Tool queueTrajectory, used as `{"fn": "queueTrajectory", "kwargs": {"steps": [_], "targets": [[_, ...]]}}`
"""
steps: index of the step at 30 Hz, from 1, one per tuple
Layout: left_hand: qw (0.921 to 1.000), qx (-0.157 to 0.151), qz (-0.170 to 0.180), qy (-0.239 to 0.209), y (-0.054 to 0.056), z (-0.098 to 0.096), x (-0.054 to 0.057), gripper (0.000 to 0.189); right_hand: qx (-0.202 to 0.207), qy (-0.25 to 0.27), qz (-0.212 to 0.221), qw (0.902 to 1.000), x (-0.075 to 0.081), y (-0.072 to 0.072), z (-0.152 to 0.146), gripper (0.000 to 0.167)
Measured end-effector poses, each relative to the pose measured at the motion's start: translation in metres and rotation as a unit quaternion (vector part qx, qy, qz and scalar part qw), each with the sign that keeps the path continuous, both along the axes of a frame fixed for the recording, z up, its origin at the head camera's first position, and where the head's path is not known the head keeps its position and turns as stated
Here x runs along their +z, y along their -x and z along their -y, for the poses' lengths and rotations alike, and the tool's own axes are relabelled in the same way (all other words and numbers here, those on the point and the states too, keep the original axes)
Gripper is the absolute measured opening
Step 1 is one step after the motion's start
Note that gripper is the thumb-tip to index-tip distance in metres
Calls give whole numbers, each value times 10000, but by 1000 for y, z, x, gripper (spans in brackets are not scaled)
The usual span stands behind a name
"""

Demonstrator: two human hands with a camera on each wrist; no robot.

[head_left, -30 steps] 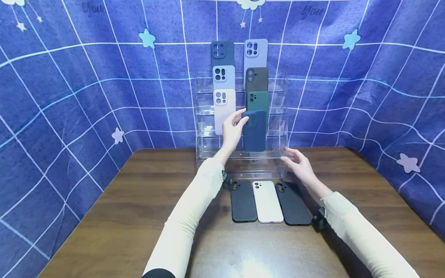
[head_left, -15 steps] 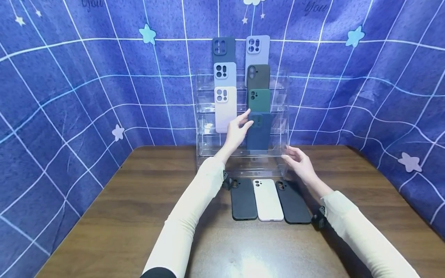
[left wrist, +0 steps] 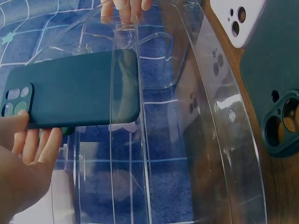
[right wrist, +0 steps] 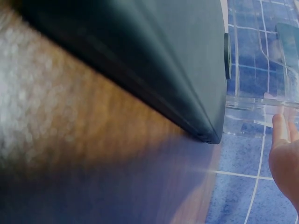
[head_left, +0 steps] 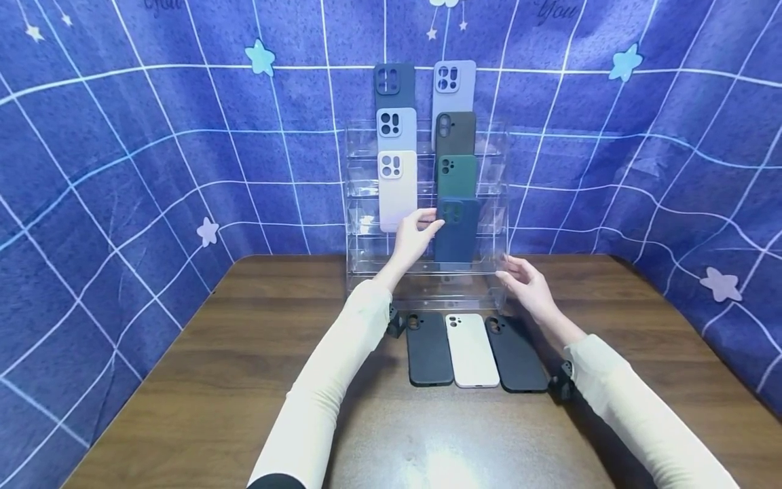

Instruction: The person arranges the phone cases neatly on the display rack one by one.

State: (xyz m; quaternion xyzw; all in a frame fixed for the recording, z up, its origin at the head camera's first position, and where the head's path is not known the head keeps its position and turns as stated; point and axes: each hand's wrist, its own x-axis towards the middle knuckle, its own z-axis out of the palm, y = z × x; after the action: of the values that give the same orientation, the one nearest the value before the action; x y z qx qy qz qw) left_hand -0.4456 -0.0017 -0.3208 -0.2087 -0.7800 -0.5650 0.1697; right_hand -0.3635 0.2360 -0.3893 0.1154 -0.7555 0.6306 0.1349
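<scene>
My left hand (head_left: 412, 238) pinches the left edge of a dark blue phone case (head_left: 458, 238), just below its camera cutout. In the left wrist view, the thumb lies on the face of the phone case (left wrist: 79, 88) and the fingers are behind its edge. The case stands upright, its bottom end at a lower front tier of a clear tiered display rack (head_left: 427, 274), below a green phone case (head_left: 457, 175). My right hand (head_left: 530, 284) touches the rack's right side, low down; in the right wrist view its fingers (right wrist: 279, 128) are nearly straight against the clear plastic.
In the rack's left column stand a white phone case (head_left: 398, 204), a light blue one (head_left: 404, 141) and a dark blue one (head_left: 406, 95). An olive case (head_left: 461, 134) and a lavender case (head_left: 464, 85) rise on the right. Before the rack lie black (head_left: 430, 356), white (head_left: 475, 360) and black cases.
The dark blue case has shifted slightly right. My left hand has slid a little down its left edge, with the forefinger dropping off the top corner. My right hand stays at the rack.
</scene>
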Motion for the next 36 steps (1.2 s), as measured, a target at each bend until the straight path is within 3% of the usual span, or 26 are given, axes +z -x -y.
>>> {"fn": "queueTrajectory", "kwargs": {"steps": [4,11,16,21,31,36], "targets": [[9995,32,133,-283,1,0,-2,34,-56,-96,-10,9999,-1,1,0,48],[9992,359,91,-171,3,6,-10,33,-52,-42,-12,10000,-7,8,-4,49],[9992,249,26,-320,2,14,-14,29,-31,31,-36,10000,-20,19,-8,50],[9994,55,11,-348,-2,21,-19,28,-121,-18,-99,9999,-23,22,-11,52],[10000,12,87,-27,-18,44,-21,32,-71,25,-233,9997,-20,20,-11,51],[9997,-132,221,-59,-30,54,-30,31,9,141,-147,9998,-10,8,-3,50]]}}
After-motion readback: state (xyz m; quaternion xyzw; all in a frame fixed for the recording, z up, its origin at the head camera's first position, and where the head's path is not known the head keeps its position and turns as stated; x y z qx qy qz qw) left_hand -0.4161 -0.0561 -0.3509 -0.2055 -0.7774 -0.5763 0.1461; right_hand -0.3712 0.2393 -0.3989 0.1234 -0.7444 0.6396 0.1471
